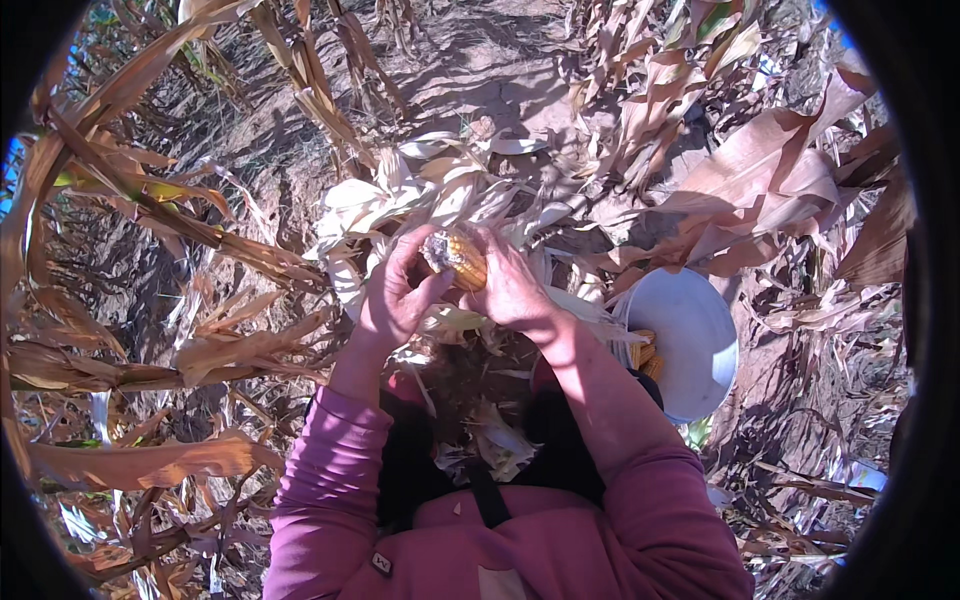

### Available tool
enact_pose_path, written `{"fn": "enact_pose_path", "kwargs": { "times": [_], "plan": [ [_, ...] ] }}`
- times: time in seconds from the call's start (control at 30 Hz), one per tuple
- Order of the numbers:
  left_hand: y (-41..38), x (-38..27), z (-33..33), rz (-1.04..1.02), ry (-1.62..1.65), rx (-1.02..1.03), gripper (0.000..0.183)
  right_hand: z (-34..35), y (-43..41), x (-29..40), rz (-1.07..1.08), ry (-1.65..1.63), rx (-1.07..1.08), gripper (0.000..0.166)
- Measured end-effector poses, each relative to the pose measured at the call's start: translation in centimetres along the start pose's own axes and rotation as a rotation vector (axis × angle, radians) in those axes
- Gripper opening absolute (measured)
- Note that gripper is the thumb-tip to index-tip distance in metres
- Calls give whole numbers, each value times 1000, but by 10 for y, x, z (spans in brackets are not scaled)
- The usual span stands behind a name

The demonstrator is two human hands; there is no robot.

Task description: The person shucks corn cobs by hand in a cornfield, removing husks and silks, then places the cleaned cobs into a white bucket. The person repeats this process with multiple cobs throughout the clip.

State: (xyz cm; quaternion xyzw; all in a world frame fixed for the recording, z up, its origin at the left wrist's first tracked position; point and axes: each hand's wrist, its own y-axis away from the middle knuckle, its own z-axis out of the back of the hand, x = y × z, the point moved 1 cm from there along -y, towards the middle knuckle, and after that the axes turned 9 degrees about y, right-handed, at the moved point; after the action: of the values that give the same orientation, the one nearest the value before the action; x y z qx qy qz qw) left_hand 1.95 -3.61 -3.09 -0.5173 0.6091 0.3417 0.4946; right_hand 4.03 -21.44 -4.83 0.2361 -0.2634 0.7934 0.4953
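A husked ear of yellow corn (466, 264) is held between both hands, in front of the body. Greyish, damaged or mouldy kernels cover its tip, which points up and left. My left hand (397, 289) has its thumb and fingers about that tip. My right hand (510, 281) is closed around the ear's other side. Pale stripped corn husks (450, 187) lie in a heap on the ground just beyond the hands. To the right stands a white bucket (682, 337) with several yellow ears (646, 356) inside, partly hidden by its near side and the right forearm.
Dry standing corn stalks (247, 255) lean in from the left. Large brown corn leaves (765, 180) hang above and beyond the bucket. Bare reddish soil (495, 82) with shadows lies ahead. Loose husks (499, 442) are scattered between the legs.
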Motion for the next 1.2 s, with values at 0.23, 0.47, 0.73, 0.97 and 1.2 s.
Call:
{"fn": "enact_pose_path", "kwargs": {
  "times": [0.23, 0.47, 0.73, 0.97, 1.2],
  "plan": [
    [8, 1, 13, 64, -250, 49, 50, -7, -3, -3, 91, -52, -8, 57],
    [10, -11, -3, 83, -163, 21, 45, -3, 3, -2, 1, 156, -70, 52],
    [8, -8, -5, 113, -248, -66, 33, 10, 6, 5, 10, 300, -53, 46],
    [9, -6, -2, 93, -302, -37, 34, 14, 6, 4, 23, 308, -79, 44],
    [8, -14, -6, 143, -141, -65, 24, 6, 4, 3, 54, 406, -133, 48]
  ]
}}
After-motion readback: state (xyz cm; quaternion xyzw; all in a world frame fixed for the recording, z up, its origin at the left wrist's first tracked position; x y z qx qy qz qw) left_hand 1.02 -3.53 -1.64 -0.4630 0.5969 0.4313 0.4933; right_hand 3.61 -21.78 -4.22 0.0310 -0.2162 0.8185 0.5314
